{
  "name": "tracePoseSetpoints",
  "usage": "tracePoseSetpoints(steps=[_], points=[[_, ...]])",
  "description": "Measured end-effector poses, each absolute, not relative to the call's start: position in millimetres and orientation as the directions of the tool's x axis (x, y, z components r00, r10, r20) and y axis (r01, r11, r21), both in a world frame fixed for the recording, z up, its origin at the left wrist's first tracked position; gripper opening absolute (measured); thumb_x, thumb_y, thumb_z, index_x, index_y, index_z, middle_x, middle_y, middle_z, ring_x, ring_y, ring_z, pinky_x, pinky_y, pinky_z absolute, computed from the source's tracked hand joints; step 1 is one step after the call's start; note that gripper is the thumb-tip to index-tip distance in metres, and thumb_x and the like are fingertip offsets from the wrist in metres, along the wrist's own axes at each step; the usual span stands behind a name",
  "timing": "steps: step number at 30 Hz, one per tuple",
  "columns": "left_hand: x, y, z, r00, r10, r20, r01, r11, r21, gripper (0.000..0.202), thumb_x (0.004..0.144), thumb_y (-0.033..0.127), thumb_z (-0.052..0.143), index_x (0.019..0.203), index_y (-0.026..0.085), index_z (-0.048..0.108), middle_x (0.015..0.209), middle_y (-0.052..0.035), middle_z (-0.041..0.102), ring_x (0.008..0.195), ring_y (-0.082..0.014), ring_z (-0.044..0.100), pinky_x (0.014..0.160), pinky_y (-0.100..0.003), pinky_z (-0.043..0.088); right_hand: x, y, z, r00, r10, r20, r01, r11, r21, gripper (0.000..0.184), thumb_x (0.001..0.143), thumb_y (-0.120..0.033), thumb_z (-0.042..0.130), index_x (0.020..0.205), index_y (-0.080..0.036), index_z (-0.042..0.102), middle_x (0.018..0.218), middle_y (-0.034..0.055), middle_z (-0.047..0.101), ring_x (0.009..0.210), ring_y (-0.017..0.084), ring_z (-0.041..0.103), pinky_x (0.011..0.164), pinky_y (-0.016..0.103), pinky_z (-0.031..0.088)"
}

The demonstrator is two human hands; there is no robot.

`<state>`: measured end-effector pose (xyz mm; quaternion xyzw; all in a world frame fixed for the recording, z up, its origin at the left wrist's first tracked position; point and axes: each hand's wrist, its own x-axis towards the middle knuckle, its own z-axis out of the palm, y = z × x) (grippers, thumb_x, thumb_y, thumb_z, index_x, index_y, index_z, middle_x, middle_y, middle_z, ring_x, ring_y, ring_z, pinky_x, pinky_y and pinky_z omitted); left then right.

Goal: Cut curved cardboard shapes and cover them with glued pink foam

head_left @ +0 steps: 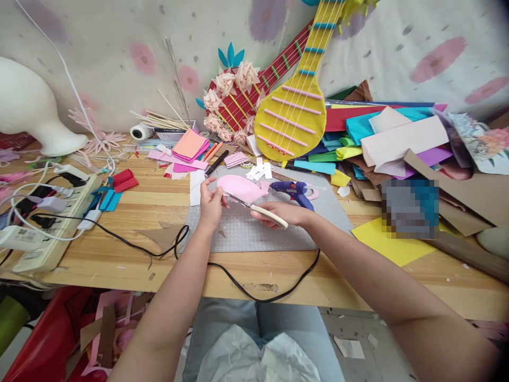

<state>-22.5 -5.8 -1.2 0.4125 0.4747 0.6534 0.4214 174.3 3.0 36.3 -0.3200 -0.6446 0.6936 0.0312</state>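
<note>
My right hand (280, 213) is closed around the cream handles of a pair of scissors (274, 216). The blades point left and lie along the lower edge of a pink, lute-shaped cutout (240, 187). At the cutout's left end, my left hand (211, 204) pinches its edge between thumb and fingers. Both hands are just above a grey cutting mat (254, 241). Right beside the cutout's narrow end lies a blue hot glue gun (292, 192), its black cord (254, 298) looping along the table's front.
A yellow paper lute (292, 119) and a red one with flowers (234, 101) lean at the back. Coloured sheets (401, 138) pile up on the right. A power strip (59, 223) with plugs and a white foam head (32, 106) stand left. A red bag (43, 339) of scraps is below.
</note>
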Motion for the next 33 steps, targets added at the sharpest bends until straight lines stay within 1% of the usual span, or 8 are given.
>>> tracePoseSetpoints(steps=[6, 12, 19, 26, 33], points=[[-19.8, -6.3, -1.0, -0.359, 0.928, 0.102, -0.213, -0.188, 0.959, 0.036, 0.070, 0.031, 0.061, 0.100, 0.023, 0.042, 0.049, 0.0099, 0.046, 0.041, -0.0073, 0.044, 0.037, -0.016, 0.038, 170.3, -1.2, 33.6, -0.735, 0.538, -0.414, 0.419, -0.120, -0.900, 0.049, 0.069, -0.061, 0.060, 0.072, -0.019, 0.035, 0.056, -0.0088, 0.028, 0.044, 0.003, 0.030, 0.038, 0.016, 0.024], [-17.4, -7.6, 0.5, -0.355, 0.928, 0.117, -0.204, -0.198, 0.959, 0.034, 0.071, 0.029, 0.059, 0.100, 0.022, 0.041, 0.049, 0.0097, 0.046, 0.041, -0.0079, 0.043, 0.037, -0.017, 0.039, 171.0, -1.5, 33.5, -0.773, 0.489, -0.403, 0.391, -0.132, -0.911, 0.049, 0.070, -0.062, 0.058, 0.073, -0.019, 0.033, 0.058, -0.0089, 0.025, 0.045, 0.002, 0.025, 0.039, 0.016, 0.022], [-14.3, -9.2, 0.3, -0.400, 0.911, 0.102, -0.207, -0.198, 0.958, 0.034, 0.072, 0.029, 0.058, 0.100, 0.023, 0.041, 0.052, 0.0092, 0.045, 0.042, -0.0080, 0.044, 0.038, -0.018, 0.040, 170.0, -0.9, 30.9, -0.749, 0.546, -0.377, 0.419, -0.051, -0.907, 0.047, 0.072, -0.062, 0.056, 0.075, -0.019, 0.038, 0.062, -0.0066, 0.032, 0.048, 0.003, 0.031, 0.040, 0.016, 0.028], [-13.5, -8.4, -0.4, -0.411, 0.907, 0.092, -0.226, -0.199, 0.953, 0.034, 0.071, 0.028, 0.057, 0.100, 0.023, 0.041, 0.053, 0.0097, 0.045, 0.041, -0.0074, 0.044, 0.039, -0.018, 0.039, 167.7, -3.0, 34.9, -0.744, 0.537, -0.396, 0.410, -0.100, -0.906, 0.051, 0.069, -0.066, 0.056, 0.076, -0.018, 0.040, 0.063, -0.0058, 0.034, 0.048, 0.003, 0.033, 0.039, 0.017, 0.029], [-12.8, -8.6, -2.6, -0.434, 0.896, 0.093, -0.224, -0.207, 0.952, 0.033, 0.072, 0.026, 0.055, 0.101, 0.022, 0.040, 0.053, 0.0104, 0.046, 0.038, -0.0066, 0.044, 0.041, -0.019, 0.039, 164.4, -6.4, 42.8, -0.769, 0.496, -0.402, 0.368, -0.171, -0.914, 0.051, 0.068, -0.065, 0.059, 0.069, -0.018, 0.036, 0.060, -0.0063, 0.033, 0.047, 0.003, 0.031, 0.039, 0.017, 0.028]])
